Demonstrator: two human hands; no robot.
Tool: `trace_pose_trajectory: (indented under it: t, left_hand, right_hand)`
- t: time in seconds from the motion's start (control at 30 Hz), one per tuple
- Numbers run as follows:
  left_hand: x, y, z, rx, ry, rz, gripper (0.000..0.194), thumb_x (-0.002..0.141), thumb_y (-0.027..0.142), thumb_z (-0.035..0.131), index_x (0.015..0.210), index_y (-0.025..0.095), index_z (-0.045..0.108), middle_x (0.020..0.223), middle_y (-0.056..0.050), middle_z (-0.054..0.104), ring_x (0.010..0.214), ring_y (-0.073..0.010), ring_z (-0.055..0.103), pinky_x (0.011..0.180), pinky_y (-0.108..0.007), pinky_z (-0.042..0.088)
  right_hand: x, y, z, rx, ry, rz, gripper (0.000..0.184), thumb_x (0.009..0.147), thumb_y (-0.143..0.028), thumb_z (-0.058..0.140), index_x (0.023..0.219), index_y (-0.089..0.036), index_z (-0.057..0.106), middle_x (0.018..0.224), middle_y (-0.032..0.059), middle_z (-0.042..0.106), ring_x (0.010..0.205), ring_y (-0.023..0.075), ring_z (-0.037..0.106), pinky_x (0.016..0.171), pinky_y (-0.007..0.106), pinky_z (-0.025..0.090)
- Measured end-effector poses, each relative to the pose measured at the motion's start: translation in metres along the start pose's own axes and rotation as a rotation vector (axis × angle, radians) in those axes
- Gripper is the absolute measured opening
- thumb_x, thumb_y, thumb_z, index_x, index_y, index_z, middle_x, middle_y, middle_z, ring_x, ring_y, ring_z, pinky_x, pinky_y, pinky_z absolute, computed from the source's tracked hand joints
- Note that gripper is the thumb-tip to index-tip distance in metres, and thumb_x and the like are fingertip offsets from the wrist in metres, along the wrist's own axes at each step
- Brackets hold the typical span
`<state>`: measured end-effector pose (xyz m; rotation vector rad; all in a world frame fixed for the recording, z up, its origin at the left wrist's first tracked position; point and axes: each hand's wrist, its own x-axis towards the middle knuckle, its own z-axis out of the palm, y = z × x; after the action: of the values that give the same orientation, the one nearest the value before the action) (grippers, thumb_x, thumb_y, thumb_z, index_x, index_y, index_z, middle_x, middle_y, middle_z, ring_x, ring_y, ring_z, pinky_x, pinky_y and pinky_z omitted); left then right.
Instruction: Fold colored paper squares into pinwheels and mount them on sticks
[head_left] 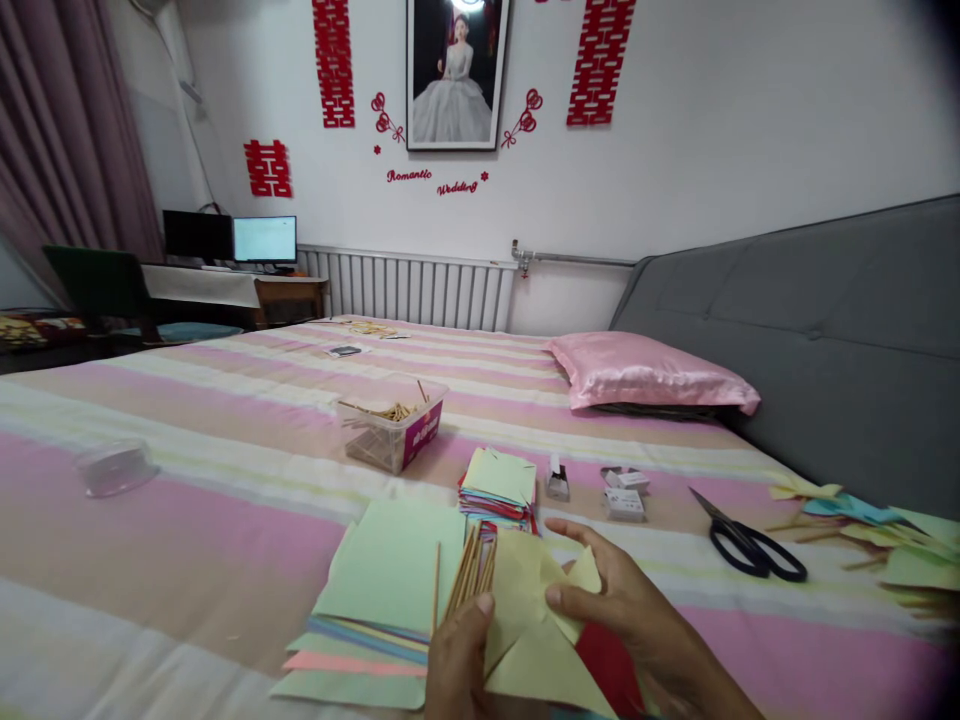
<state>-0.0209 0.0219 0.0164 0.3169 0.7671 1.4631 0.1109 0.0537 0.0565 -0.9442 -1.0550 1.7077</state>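
Note:
A pale yellow square of paper [517,575], cut and partly folded like a pinwheel, is between my hands. My left hand [459,655] grips its left edge with the thumb on top. My right hand [619,595] is closed on its right side, the thumb pressing a folded corner toward the middle. Something red shows beneath the paper. Several thin wooden sticks [471,572] lie just behind my left thumb. To the left is a fanned pile of coloured paper sheets [397,565]. Behind the hands sits a smaller stack of cut paper [499,478].
A clear plastic box [375,442] of sticks stands farther back, its clear lid [116,468] at left. Small boxes [624,503] and black-handled scissors [754,548] lie right of the stack. Paper pieces on sticks [892,540] rest at far right. A pink pillow [652,370] lies by the headboard.

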Motion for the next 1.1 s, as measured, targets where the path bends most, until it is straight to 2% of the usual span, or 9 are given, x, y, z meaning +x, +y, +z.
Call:
trace_pose_trajectory:
  t: [0.17,0.3,0.6,0.7,0.8,0.9,0.97,1.03,1.1]
  left_hand:
    - [0.000,-0.002,-0.002,0.273,-0.085,0.026,0.044,0.045,0.046,0.079,0.066,0.008,0.072,0.054,-0.012,0.068,0.054,-0.0242,0.064,0.054,-0.032,0.047]
    - [0.002,-0.011,-0.006,0.429,-0.038,0.081,0.043,0.043,0.047,0.079,0.061,0.009,0.072,0.053,-0.010,0.068,0.047,-0.0182,0.057,0.047,-0.027,0.042]
    - [0.004,-0.010,-0.010,0.551,-0.072,0.109,0.044,0.044,0.048,0.078,0.059,0.007,0.072,0.053,-0.013,0.068,0.048,-0.0190,0.058,0.047,-0.026,0.042]
    - [0.004,-0.010,-0.009,0.544,-0.061,0.108,0.041,0.045,0.044,0.078,0.060,0.007,0.072,0.055,-0.013,0.069,0.050,-0.0200,0.059,0.049,-0.027,0.044]
    - [0.005,-0.009,-0.009,0.508,0.023,0.106,0.038,0.046,0.040,0.079,0.063,0.007,0.071,0.053,-0.011,0.069,0.051,-0.0216,0.061,0.049,-0.028,0.046]
    - [0.007,-0.005,-0.011,0.464,0.149,0.142,0.037,0.048,0.036,0.079,0.068,0.007,0.070,0.049,-0.008,0.068,0.050,-0.0219,0.063,0.046,-0.027,0.046]
    - [0.008,0.000,-0.012,0.389,0.213,0.145,0.034,0.049,0.032,0.079,0.068,0.007,0.068,0.049,-0.008,0.068,0.049,-0.0213,0.063,0.046,-0.026,0.046]
    - [0.008,0.005,-0.012,0.270,0.238,0.118,0.031,0.050,0.028,0.080,0.069,0.008,0.066,0.051,-0.007,0.069,0.051,-0.0217,0.065,0.048,-0.027,0.048]
    - [0.006,0.011,-0.011,0.154,0.241,0.084,0.030,0.049,0.023,0.080,0.072,0.010,0.065,0.053,-0.007,0.070,0.055,-0.0225,0.066,0.051,-0.028,0.049]
  right_hand:
    - [-0.001,-0.003,-0.004,-0.130,-0.087,0.014,0.077,0.048,-0.031,0.077,0.116,-0.018,0.044,0.078,0.0044,0.072,0.072,0.0267,0.068,0.069,0.039,0.051]
    - [0.000,0.000,-0.005,-0.213,-0.109,0.011,0.075,0.047,-0.030,0.076,0.115,-0.019,0.047,0.083,0.0049,0.072,0.078,0.0273,0.067,0.070,0.038,0.051]
    - [-0.004,-0.004,-0.007,-0.244,-0.158,-0.017,0.073,0.050,-0.027,0.075,0.116,-0.019,0.044,0.087,0.0053,0.071,0.077,0.0243,0.066,0.070,0.035,0.049]
    - [-0.002,-0.002,-0.004,-0.256,-0.185,-0.047,0.073,0.052,-0.029,0.076,0.116,-0.019,0.042,0.081,0.0039,0.071,0.068,0.0223,0.067,0.061,0.031,0.050]
    - [0.001,0.001,-0.001,-0.329,-0.143,-0.074,0.077,0.055,-0.033,0.076,0.120,-0.019,0.038,0.073,0.0023,0.070,0.062,0.0205,0.066,0.057,0.030,0.050]
    - [0.000,-0.002,0.000,-0.427,-0.035,-0.179,0.079,0.056,-0.031,0.075,0.124,-0.018,0.036,0.092,0.0081,0.068,0.085,0.0236,0.065,0.075,0.036,0.048]
    - [-0.004,-0.008,-0.001,-0.566,0.110,-0.291,0.070,0.060,-0.026,0.072,0.122,-0.022,0.041,0.102,0.0079,0.064,0.099,0.0242,0.058,0.082,0.036,0.044]
    - [-0.011,-0.015,-0.001,-0.699,0.234,-0.374,0.050,0.066,-0.023,0.066,0.114,-0.025,0.050,0.090,0.0031,0.064,0.091,0.0217,0.059,0.078,0.034,0.044]
    - [-0.019,-0.019,0.001,-0.766,0.199,-0.358,0.031,0.070,-0.024,0.062,0.101,-0.025,0.059,0.071,-0.0006,0.063,0.071,0.0182,0.060,0.068,0.030,0.046]
